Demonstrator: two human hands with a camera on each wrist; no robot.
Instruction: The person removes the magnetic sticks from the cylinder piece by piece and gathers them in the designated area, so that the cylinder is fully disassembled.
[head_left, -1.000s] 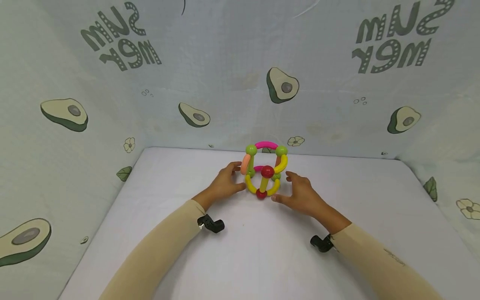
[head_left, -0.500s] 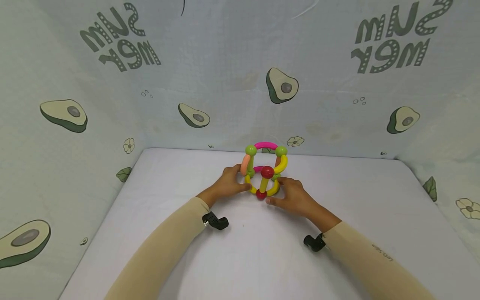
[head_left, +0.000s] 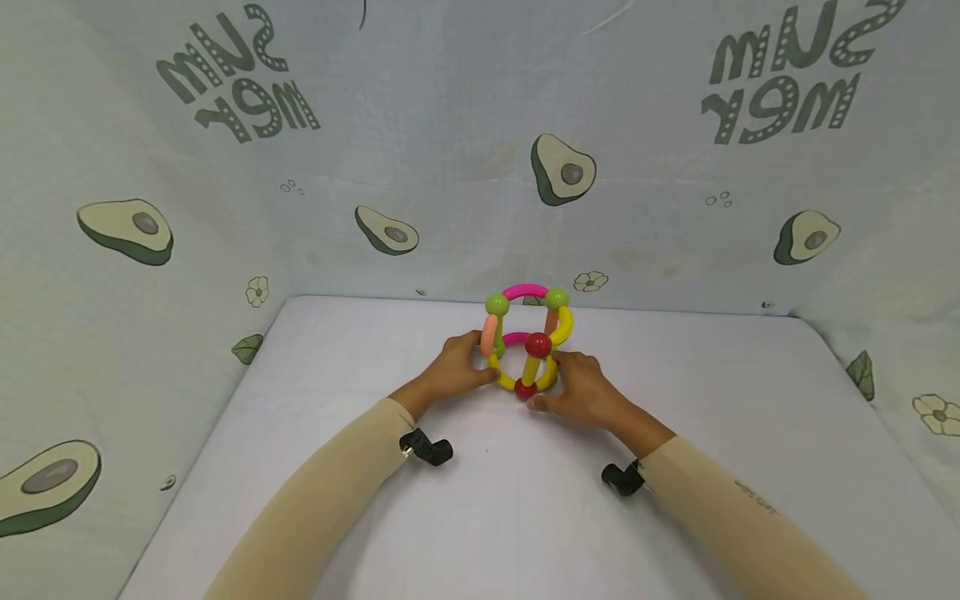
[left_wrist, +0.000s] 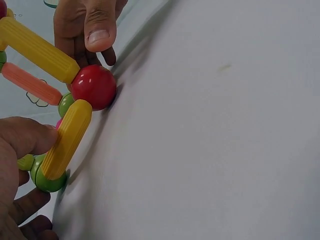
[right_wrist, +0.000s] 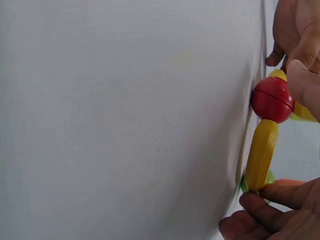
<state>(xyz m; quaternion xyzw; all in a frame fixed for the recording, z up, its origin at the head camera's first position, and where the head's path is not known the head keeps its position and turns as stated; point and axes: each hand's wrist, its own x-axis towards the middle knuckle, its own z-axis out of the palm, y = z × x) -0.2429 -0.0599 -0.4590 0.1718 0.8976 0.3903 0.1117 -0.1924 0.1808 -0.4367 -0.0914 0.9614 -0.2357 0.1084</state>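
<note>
A cube-like ball-and-rod building toy (head_left: 531,371) stands on the white-covered table, with green and red balls joined by curved and straight rods in yellow, pink, orange and green. My left hand (head_left: 456,367) grips its left lower side; in the left wrist view the thumb (left_wrist: 37,136) presses a yellow rod (left_wrist: 67,140) and fingers lie by a green ball. On the other side, my right hand (head_left: 588,392) holds the right lower part. Its fingertips (right_wrist: 252,202) touch a yellow rod (right_wrist: 261,155), and its thumb lies near the lower red ball (right_wrist: 272,100).
White cloth covers the table (head_left: 487,517). Behind it and at both sides hangs a pale curtain (head_left: 465,167) printed with avocados and lettering. A small black camera is strapped at each wrist.
My right hand has moved left onto the toy and the left hand has closed in on its side. The toy has turned slightly, its front red balls shifting a little right.
</note>
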